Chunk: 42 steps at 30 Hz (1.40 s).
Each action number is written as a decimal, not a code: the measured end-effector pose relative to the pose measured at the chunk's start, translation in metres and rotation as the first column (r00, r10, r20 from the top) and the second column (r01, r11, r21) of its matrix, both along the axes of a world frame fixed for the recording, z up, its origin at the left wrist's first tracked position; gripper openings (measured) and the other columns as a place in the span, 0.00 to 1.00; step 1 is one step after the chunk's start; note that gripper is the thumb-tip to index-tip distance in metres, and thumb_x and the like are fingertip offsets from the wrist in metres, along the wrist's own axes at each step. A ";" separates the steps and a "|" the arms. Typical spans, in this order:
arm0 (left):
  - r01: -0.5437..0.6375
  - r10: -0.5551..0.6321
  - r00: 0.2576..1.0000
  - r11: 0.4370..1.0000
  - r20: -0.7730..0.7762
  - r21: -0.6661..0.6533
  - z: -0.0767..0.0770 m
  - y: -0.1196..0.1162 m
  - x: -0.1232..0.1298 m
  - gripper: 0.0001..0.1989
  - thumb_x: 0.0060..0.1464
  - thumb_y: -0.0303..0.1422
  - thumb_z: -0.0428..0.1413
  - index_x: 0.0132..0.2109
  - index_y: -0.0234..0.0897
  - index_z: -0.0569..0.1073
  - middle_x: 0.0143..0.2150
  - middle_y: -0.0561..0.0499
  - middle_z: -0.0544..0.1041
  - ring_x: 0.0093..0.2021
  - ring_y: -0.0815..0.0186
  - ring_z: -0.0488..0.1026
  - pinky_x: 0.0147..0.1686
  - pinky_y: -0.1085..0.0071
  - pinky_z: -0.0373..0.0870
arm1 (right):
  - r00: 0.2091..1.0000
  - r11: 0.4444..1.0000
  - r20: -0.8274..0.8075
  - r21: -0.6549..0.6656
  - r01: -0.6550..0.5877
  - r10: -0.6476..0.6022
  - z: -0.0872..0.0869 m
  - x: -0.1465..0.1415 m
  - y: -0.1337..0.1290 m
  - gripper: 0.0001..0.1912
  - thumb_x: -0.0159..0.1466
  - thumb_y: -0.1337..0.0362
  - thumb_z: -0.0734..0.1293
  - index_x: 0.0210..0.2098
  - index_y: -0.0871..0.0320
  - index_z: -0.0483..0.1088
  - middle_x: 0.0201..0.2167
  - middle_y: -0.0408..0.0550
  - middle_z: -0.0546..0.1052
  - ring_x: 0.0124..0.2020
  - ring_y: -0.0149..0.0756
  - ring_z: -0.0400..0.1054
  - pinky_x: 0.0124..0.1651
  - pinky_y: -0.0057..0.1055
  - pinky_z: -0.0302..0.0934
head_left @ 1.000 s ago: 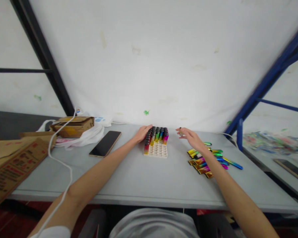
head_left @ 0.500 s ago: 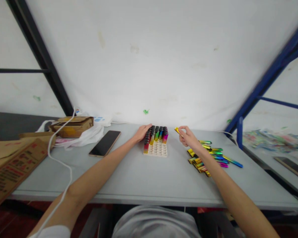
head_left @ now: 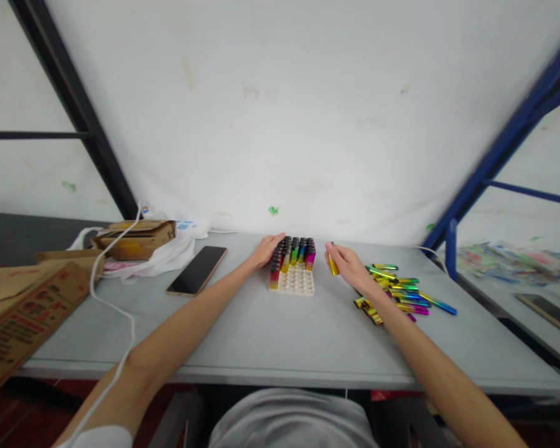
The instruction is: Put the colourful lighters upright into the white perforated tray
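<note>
A white tray with rows of holes (head_left: 297, 283) stands mid-table. Upright lighters (head_left: 302, 250) with black tops and shiny, colour-graded bodies fill its back rows and left column; the front right holes are bare. My left hand (head_left: 264, 250) is curled round the tray's back left corner, against the lighters; some fingertips are hidden behind them. To the tray's right, my right hand (head_left: 346, 264) is closed on a gold lighter (head_left: 333, 267), held nearly upright with its dark end up. Beyond that hand lies a loose pile of metallic lighters (head_left: 408, 297), partly covered by my right forearm.
A phone (head_left: 198, 270) lies left of my left forearm. Farther left are cardboard boxes (head_left: 32, 305), a white plastic bag (head_left: 170, 256) and a white cable (head_left: 114, 303) crossing my left arm. A white wall (head_left: 280, 124) rises behind the table; a blue frame (head_left: 499, 140) stands right.
My right hand has turned and shifted slightly left and down, swinging the gold lighter from slanted to nearly upright. Some lighters in the pile have shifted. My left hand stays put.
</note>
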<state>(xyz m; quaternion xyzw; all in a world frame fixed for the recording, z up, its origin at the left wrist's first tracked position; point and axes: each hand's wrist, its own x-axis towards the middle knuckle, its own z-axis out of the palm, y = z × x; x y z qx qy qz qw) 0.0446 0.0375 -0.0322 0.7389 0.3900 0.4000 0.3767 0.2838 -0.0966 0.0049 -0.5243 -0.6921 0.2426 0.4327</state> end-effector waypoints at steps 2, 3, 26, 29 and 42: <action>0.008 -0.008 1.000 1.000 0.006 -0.012 -0.001 0.001 0.000 0.27 0.57 0.57 0.45 0.25 0.38 0.66 0.23 0.53 0.67 0.31 0.63 0.63 0.39 0.66 0.64 | 0.984 0.992 -0.130 -0.021 -0.127 0.123 0.001 -0.007 -0.003 0.29 0.69 0.37 0.56 0.31 0.56 0.66 0.24 0.41 0.68 0.25 0.31 0.63 0.31 0.29 0.59; 0.007 -0.007 1.000 1.000 0.011 -0.009 -0.002 0.002 0.000 0.27 0.57 0.57 0.45 0.25 0.38 0.66 0.23 0.54 0.67 0.31 0.63 0.63 0.39 0.66 0.64 | 0.962 0.983 -0.213 -0.040 -0.180 0.167 0.001 -0.010 -0.004 0.27 0.68 0.37 0.58 0.35 0.56 0.66 0.24 0.40 0.68 0.23 0.30 0.62 0.29 0.28 0.59; 0.010 -0.010 1.000 1.000 0.005 0.020 -0.002 0.002 0.001 0.28 0.57 0.57 0.45 0.23 0.38 0.65 0.21 0.54 0.65 0.30 0.63 0.63 0.37 0.66 0.64 | 0.859 0.944 -0.496 -0.325 -0.048 -0.127 -0.008 -0.042 -0.013 0.24 0.66 0.51 0.56 0.17 0.53 0.49 0.14 0.34 0.47 0.15 0.25 0.35 0.18 0.25 0.31; 0.000 0.000 1.000 1.000 0.006 0.021 -0.001 0.001 0.001 0.28 0.57 0.57 0.45 0.23 0.38 0.66 0.22 0.53 0.67 0.31 0.63 0.64 0.37 0.67 0.64 | 0.876 0.948 -0.476 -0.306 -0.087 -0.073 -0.009 -0.041 -0.010 0.28 0.66 0.41 0.57 0.20 0.54 0.57 0.15 0.33 0.47 0.15 0.25 0.37 0.19 0.25 0.33; -0.021 0.021 1.000 0.999 0.004 0.031 0.002 -0.002 0.002 0.28 0.56 0.56 0.45 0.23 0.38 0.67 0.21 0.53 0.66 0.30 0.63 0.63 0.35 0.68 0.62 | 0.972 0.947 0.179 0.253 -0.198 0.155 -0.005 -0.055 -0.018 0.18 0.68 0.48 0.65 0.40 0.57 0.75 0.33 0.48 0.77 0.33 0.36 0.71 0.40 0.32 0.66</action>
